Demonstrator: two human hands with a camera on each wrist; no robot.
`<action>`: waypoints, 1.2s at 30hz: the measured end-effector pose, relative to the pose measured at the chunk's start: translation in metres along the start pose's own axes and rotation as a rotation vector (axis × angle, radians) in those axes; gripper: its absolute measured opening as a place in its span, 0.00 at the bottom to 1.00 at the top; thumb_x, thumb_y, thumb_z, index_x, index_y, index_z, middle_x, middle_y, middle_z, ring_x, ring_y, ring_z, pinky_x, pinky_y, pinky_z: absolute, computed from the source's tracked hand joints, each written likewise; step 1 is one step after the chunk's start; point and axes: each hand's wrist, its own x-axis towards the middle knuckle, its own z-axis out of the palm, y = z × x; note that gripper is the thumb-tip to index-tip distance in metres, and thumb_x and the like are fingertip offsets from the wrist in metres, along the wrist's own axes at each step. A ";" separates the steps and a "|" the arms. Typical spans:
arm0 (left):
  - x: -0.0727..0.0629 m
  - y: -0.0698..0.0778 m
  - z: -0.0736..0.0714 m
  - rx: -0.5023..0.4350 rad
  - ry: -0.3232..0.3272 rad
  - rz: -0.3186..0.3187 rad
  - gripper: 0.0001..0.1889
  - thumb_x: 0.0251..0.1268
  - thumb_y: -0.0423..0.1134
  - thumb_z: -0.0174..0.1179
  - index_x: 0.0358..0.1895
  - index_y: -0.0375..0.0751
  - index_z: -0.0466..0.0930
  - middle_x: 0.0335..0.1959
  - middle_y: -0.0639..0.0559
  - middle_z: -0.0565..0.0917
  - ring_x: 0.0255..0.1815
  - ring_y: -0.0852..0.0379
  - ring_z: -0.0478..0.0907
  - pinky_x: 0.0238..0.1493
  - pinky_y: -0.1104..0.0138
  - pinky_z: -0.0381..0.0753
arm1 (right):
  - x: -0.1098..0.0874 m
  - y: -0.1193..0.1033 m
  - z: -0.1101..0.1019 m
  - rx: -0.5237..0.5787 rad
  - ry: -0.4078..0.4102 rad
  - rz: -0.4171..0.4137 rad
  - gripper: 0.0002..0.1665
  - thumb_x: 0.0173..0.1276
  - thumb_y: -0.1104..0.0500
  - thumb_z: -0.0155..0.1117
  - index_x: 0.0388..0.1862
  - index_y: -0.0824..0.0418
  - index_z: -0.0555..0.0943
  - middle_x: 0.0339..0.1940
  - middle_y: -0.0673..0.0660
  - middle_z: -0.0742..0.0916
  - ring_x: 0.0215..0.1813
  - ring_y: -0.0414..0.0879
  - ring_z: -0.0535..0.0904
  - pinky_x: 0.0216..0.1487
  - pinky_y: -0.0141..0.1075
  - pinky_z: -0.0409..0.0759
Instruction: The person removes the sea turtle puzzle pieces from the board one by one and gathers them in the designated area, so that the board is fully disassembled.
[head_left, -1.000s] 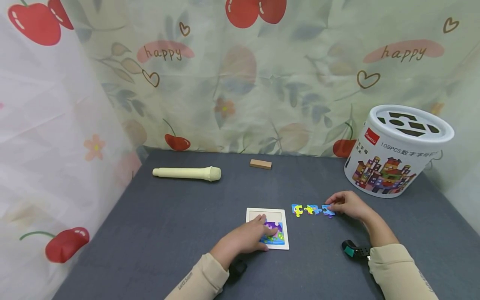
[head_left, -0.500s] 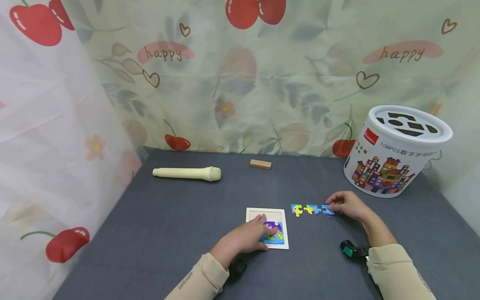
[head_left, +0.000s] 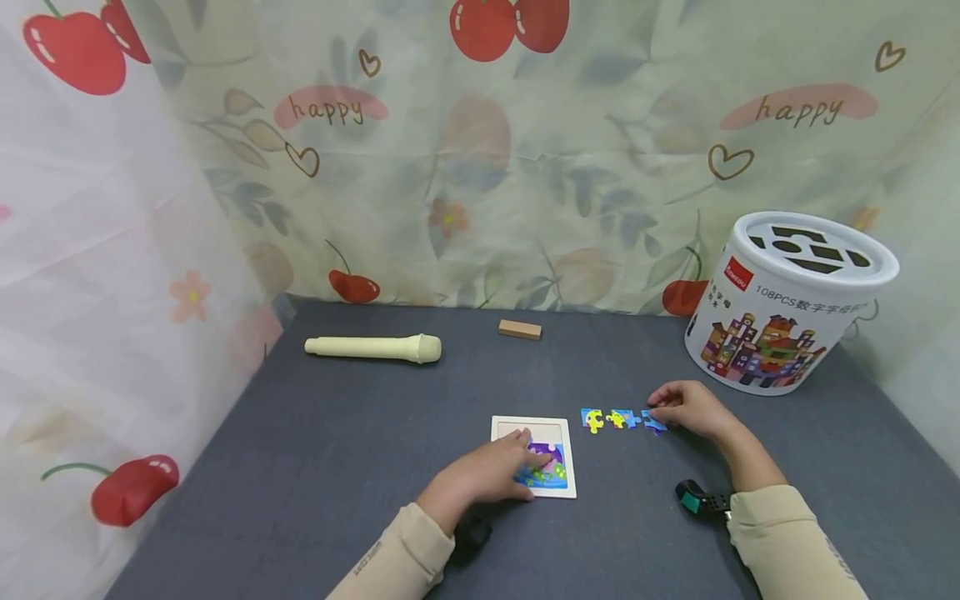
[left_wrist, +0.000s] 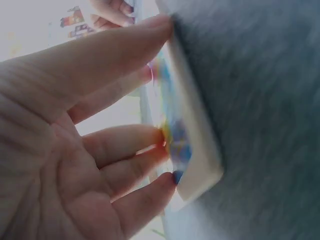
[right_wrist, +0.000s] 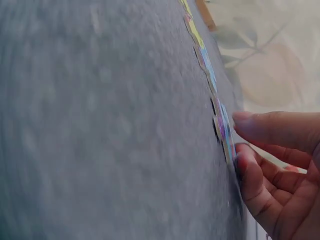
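Observation:
A small square puzzle tray [head_left: 572, 467] with a pale frame lies on the dark table. My left hand [head_left: 487, 472] rests across it, fingers spread over the colourful fitted pieces [head_left: 557, 477]. In the left wrist view, the fingertips touch the picture and the thumb [left_wrist: 150, 32] lies by the frame's edge. Right of the tray, loose jigsaw pieces form a short row: a blue-yellow one [head_left: 592, 420], a middle one [head_left: 624, 418] and a blue-purple one [head_left: 652, 422]. My right hand [head_left: 693, 410] pinches the blue-purple piece at its right end; the fingers partly cover it.
A cream toy microphone [head_left: 372, 347] lies at the back left. A wooden block [head_left: 520, 330] sits near the back edge. The large white bucket [head_left: 787, 308] stands at the back right, by the printed curtain [head_left: 525, 208]. A black strap device [head_left: 701, 500] is at the right wrist.
Both hands keep nearly the same position on the tray and the blue-purple piece. The whole head view has shifted very slightly.

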 end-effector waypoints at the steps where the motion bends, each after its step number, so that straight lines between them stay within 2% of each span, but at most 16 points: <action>1: 0.000 -0.003 -0.001 -0.014 0.002 0.006 0.29 0.55 0.42 0.66 0.63 0.51 0.72 0.69 0.40 0.64 0.72 0.48 0.59 0.69 0.61 0.63 | 0.001 0.000 0.001 0.012 0.011 -0.038 0.13 0.61 0.59 0.65 0.37 0.70 0.79 0.27 0.53 0.81 0.26 0.38 0.72 0.26 0.31 0.74; 5: 0.000 -0.015 -0.005 -0.094 0.006 -0.041 0.32 0.55 0.42 0.67 0.65 0.49 0.69 0.71 0.43 0.63 0.72 0.50 0.60 0.69 0.59 0.62 | 0.004 -0.009 0.004 -0.015 0.057 -0.043 0.13 0.60 0.58 0.66 0.37 0.69 0.80 0.27 0.55 0.81 0.27 0.40 0.72 0.25 0.32 0.73; 7: -0.002 -0.020 -0.008 -0.125 0.013 -0.081 0.32 0.55 0.42 0.67 0.66 0.49 0.68 0.72 0.43 0.61 0.73 0.48 0.58 0.70 0.56 0.61 | 0.007 -0.017 0.005 -0.038 0.069 -0.034 0.12 0.61 0.60 0.65 0.38 0.69 0.80 0.28 0.56 0.82 0.27 0.40 0.72 0.25 0.31 0.73; 8: -0.002 -0.023 -0.009 -0.139 0.021 -0.097 0.33 0.55 0.42 0.67 0.66 0.49 0.68 0.72 0.43 0.60 0.73 0.48 0.57 0.70 0.55 0.60 | 0.008 -0.022 0.006 -0.058 0.068 0.000 0.13 0.61 0.60 0.65 0.39 0.70 0.79 0.29 0.57 0.82 0.28 0.41 0.72 0.26 0.32 0.74; 10: -0.004 -0.026 -0.011 -0.157 0.035 -0.121 0.34 0.55 0.42 0.67 0.67 0.48 0.67 0.73 0.43 0.58 0.74 0.47 0.55 0.70 0.54 0.59 | 0.010 -0.031 0.010 -0.078 0.066 -0.011 0.12 0.61 0.62 0.64 0.39 0.71 0.79 0.30 0.58 0.82 0.29 0.41 0.72 0.27 0.31 0.74; 18: -0.005 -0.035 -0.011 -0.117 0.030 -0.145 0.38 0.56 0.45 0.66 0.68 0.37 0.62 0.74 0.43 0.55 0.75 0.48 0.52 0.71 0.56 0.58 | 0.023 -0.067 0.037 -0.052 0.030 -0.089 0.11 0.60 0.62 0.66 0.37 0.70 0.81 0.27 0.55 0.80 0.30 0.42 0.71 0.29 0.31 0.71; 23: -0.005 -0.037 -0.011 -0.108 0.025 -0.140 0.38 0.56 0.46 0.66 0.68 0.35 0.61 0.74 0.43 0.55 0.75 0.48 0.52 0.72 0.57 0.56 | 0.032 -0.086 0.062 -0.023 -0.051 -0.134 0.12 0.59 0.62 0.66 0.39 0.70 0.82 0.28 0.55 0.82 0.29 0.42 0.72 0.29 0.31 0.72; 32: -0.004 -0.044 -0.013 -0.171 0.008 -0.154 0.38 0.55 0.48 0.66 0.69 0.40 0.62 0.74 0.47 0.56 0.74 0.49 0.53 0.71 0.55 0.57 | 0.044 -0.111 0.101 -0.012 -0.254 -0.198 0.12 0.59 0.62 0.66 0.40 0.68 0.83 0.28 0.55 0.84 0.28 0.39 0.75 0.30 0.30 0.75; 36: -0.004 -0.045 -0.014 -0.191 0.003 -0.144 0.38 0.55 0.47 0.66 0.69 0.40 0.62 0.74 0.47 0.56 0.74 0.48 0.54 0.71 0.54 0.58 | 0.046 -0.120 0.112 -0.007 -0.315 -0.205 0.11 0.57 0.63 0.68 0.37 0.68 0.83 0.27 0.54 0.84 0.27 0.38 0.75 0.30 0.29 0.76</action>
